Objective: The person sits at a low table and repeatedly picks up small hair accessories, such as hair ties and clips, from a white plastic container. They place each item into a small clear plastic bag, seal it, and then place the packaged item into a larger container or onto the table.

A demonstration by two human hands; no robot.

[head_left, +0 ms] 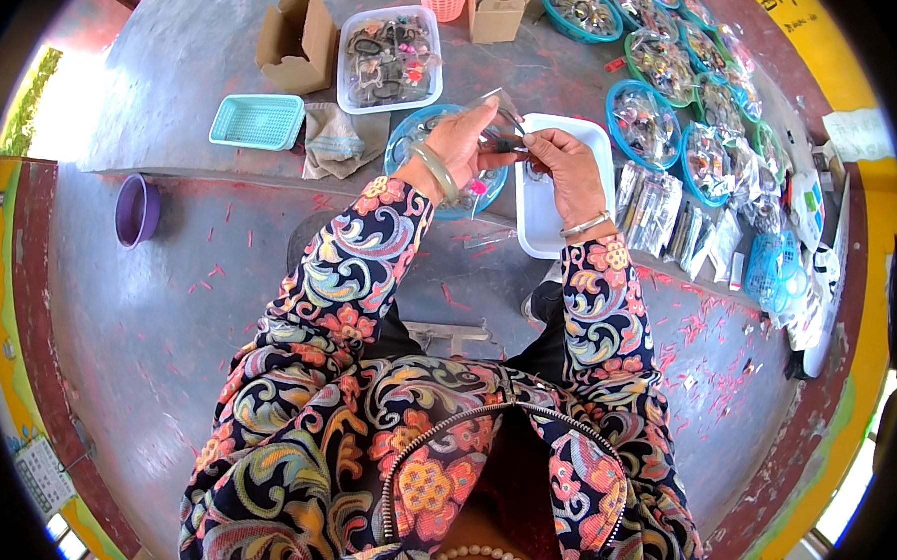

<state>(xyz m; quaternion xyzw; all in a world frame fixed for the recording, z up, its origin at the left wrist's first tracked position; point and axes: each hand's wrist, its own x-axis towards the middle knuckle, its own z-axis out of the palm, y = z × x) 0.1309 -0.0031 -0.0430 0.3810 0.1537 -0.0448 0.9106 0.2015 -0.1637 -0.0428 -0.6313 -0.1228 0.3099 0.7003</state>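
My left hand (pixel 458 143) and my right hand (pixel 570 175) meet over the work surface, fingers pinched on a thin dark strip (pixel 502 140) with clear plastic about it. Its exact kind is too small to make out. Under my left hand sits a round blue basket (pixel 395 156), partly covered by the hand, with small packaged pieces in it. A white rectangular tray (pixel 540 242) lies below my right hand. Behind them stands a white tub (pixel 348 97) filled with dark bands and small coloured ornaments.
An open cardboard box (pixel 314 44), a mint basket (pixel 258 122) and a grey cloth (pixel 332 140) lie to the left. Several round baskets (pixel 643 125) of bagged goods crowd the right, beside clear packets (pixel 649 204). A purple bowl (pixel 138 211) is at far left.
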